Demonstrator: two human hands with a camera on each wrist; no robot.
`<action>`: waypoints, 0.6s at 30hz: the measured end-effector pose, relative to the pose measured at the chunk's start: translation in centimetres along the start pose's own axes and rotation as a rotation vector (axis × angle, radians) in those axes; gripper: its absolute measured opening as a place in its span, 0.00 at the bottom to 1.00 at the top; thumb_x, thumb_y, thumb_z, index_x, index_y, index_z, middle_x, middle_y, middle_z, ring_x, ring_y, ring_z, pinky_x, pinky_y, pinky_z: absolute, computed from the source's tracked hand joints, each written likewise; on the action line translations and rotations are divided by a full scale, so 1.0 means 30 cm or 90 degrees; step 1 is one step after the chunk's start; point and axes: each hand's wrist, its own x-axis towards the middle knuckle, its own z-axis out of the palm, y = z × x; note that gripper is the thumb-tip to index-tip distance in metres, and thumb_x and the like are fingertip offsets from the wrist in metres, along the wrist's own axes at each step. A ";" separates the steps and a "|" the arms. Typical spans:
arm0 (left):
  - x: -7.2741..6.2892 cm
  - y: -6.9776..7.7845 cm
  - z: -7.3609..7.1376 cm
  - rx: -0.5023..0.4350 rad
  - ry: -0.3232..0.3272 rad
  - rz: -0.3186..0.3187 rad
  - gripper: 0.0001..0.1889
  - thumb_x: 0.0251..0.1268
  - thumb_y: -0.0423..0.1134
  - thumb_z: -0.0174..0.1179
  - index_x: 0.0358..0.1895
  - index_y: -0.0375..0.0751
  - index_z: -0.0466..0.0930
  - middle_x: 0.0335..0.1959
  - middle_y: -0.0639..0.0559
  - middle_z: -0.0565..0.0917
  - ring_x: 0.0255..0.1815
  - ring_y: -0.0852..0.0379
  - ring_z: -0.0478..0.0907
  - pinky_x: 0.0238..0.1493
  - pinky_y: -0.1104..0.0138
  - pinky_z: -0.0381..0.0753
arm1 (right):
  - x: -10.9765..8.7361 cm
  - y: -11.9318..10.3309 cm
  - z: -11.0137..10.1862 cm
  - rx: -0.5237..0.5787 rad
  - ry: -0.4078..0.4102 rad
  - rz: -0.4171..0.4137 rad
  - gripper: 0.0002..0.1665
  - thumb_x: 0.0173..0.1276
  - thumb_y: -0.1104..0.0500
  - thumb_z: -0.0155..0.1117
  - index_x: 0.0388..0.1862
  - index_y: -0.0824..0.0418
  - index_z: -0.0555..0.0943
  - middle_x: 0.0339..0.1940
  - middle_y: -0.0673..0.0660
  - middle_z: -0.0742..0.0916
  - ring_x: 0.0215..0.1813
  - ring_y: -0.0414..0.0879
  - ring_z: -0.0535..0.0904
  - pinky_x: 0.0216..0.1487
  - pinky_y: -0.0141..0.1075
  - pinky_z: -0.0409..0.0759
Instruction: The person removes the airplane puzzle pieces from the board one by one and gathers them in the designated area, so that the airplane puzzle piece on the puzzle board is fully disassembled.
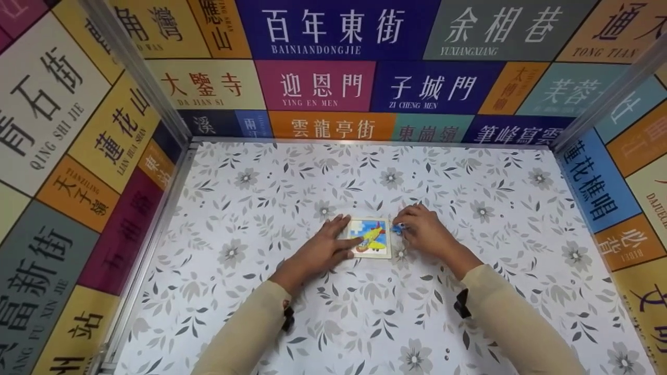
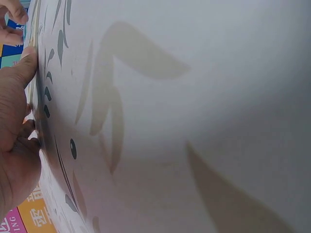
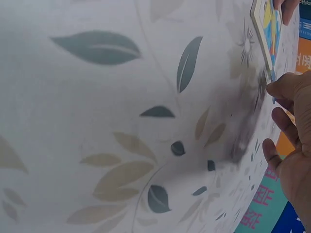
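A small jigsaw puzzle (image 1: 378, 232) with a yellow airplane on blue sky lies in a pale frame on the table. A pale, piece-shaped gap shows at its upper left. My left hand (image 1: 325, 245) rests on the puzzle's left side, fingers spread, one fingertip on the picture. Just off the frame's right edge, my right hand (image 1: 424, 229) pinches a small blue puzzle piece (image 1: 398, 228) between thumb and fingers. In the right wrist view the piece (image 3: 273, 76) is mostly hidden by the thumb, near the puzzle's corner.
A white cloth (image 1: 250, 312) printed with grey flowers and leaves covers the table. Colourful panels with Chinese lettering (image 1: 333, 86) stand behind it and along both sides, with metal-edged corners.
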 end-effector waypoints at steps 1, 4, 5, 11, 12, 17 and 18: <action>-0.001 0.000 0.000 -0.001 0.000 0.000 0.26 0.88 0.52 0.58 0.82 0.58 0.75 0.94 0.40 0.50 0.95 0.36 0.43 0.94 0.41 0.46 | -0.005 0.007 -0.001 -0.002 0.003 -0.001 0.16 0.70 0.72 0.73 0.54 0.61 0.92 0.58 0.61 0.89 0.62 0.63 0.81 0.58 0.67 0.79; -0.004 0.001 -0.001 -0.002 0.000 0.000 0.26 0.88 0.51 0.58 0.82 0.58 0.75 0.94 0.40 0.50 0.95 0.36 0.43 0.94 0.41 0.47 | -0.017 0.026 -0.002 0.004 0.010 -0.002 0.18 0.68 0.74 0.73 0.54 0.62 0.92 0.57 0.62 0.90 0.59 0.63 0.81 0.56 0.66 0.80; -0.005 0.002 -0.001 -0.002 0.000 0.002 0.26 0.88 0.51 0.58 0.82 0.58 0.75 0.94 0.40 0.50 0.95 0.36 0.43 0.94 0.41 0.47 | -0.020 0.031 -0.002 0.006 0.011 0.000 0.18 0.68 0.74 0.73 0.54 0.62 0.92 0.57 0.62 0.90 0.58 0.63 0.81 0.55 0.65 0.81; -0.004 0.004 -0.002 -0.005 0.003 0.002 0.26 0.88 0.51 0.58 0.82 0.56 0.75 0.94 0.39 0.50 0.95 0.35 0.43 0.93 0.40 0.47 | -0.041 0.053 -0.011 0.012 0.006 0.025 0.18 0.69 0.73 0.71 0.55 0.61 0.91 0.58 0.61 0.90 0.58 0.62 0.80 0.55 0.67 0.79; -0.005 0.005 -0.002 -0.005 0.003 0.006 0.26 0.88 0.51 0.58 0.82 0.56 0.75 0.94 0.39 0.51 0.95 0.35 0.43 0.93 0.40 0.47 | -0.044 0.054 -0.014 0.012 0.005 0.027 0.18 0.69 0.73 0.71 0.55 0.61 0.91 0.57 0.61 0.90 0.57 0.63 0.80 0.54 0.66 0.79; -0.004 0.002 -0.001 -0.005 0.010 0.029 0.25 0.88 0.49 0.57 0.82 0.53 0.76 0.93 0.35 0.52 0.94 0.32 0.44 0.93 0.39 0.45 | -0.057 0.063 -0.027 0.008 0.007 0.027 0.17 0.70 0.73 0.70 0.55 0.61 0.92 0.56 0.62 0.90 0.55 0.63 0.80 0.53 0.64 0.79; -0.004 0.001 -0.001 -0.007 0.012 0.034 0.25 0.88 0.49 0.57 0.82 0.53 0.76 0.93 0.34 0.52 0.94 0.31 0.44 0.93 0.38 0.45 | -0.058 0.064 -0.029 0.007 0.008 0.028 0.17 0.70 0.73 0.70 0.55 0.61 0.92 0.56 0.62 0.90 0.56 0.63 0.80 0.53 0.64 0.79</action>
